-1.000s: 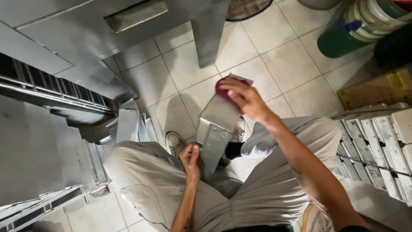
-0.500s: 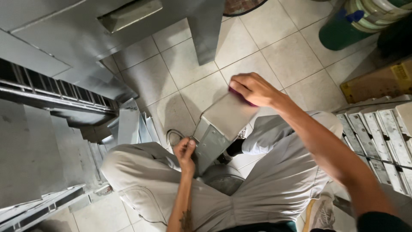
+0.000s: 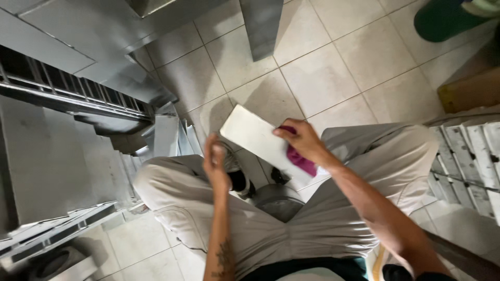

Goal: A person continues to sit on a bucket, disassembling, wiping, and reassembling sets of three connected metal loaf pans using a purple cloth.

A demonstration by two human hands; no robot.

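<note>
Dim indoor light, flat & greyish, source looks overhead. Soft shadows on the tiled floor (image 3: 333, 78) under the grey panel (image 3: 260, 138). Left hand (image 3: 216, 164) motion-blurred, right hand (image 3: 302, 143) sharper. Corners dark w/ wide-angle stretch. No glare.

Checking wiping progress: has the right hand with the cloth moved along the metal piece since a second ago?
Yes. The right hand with the purple cloth slid from the metal piece's far end toward the person's right knee.

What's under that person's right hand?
A purple cloth lies under the right hand, pressed on a flat pale panel. The hand covers part of the cloth, so its full shape is hidden. The left hand is beside the panel.
</note>
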